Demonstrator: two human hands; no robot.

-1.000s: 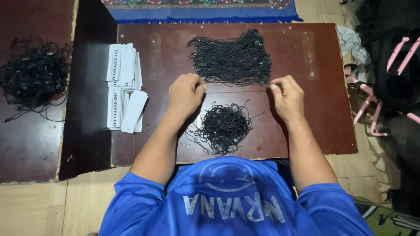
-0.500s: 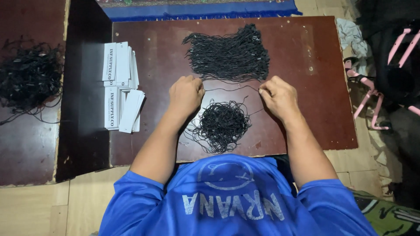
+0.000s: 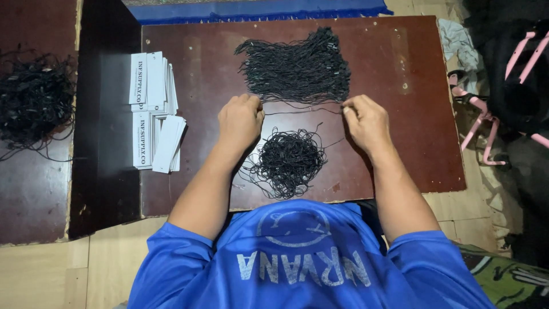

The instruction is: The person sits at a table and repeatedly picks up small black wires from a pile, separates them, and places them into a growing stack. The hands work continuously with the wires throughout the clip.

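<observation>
On the dark brown board (image 3: 400, 68) my left hand (image 3: 240, 117) and my right hand (image 3: 366, 120) pinch the two ends of one thin black string (image 3: 297, 110), stretched level between them. Just beyond the hands lies a flat bundle of straight black strings (image 3: 297, 68). Between my forearms, nearer to me, sits a round tangle of black strings (image 3: 287, 160). Both hands have their fingers closed on the string ends.
Two stacks of white paper tags (image 3: 151, 111) lie at the board's left edge. A loose heap of black strings (image 3: 31, 103) rests on a second brown board at far left. Pink-strapped bags (image 3: 503, 74) and cloth lie at the right.
My hands have drawn slightly closer together and shifted a little toward me, with the single string pulled out below the flat bundle.
</observation>
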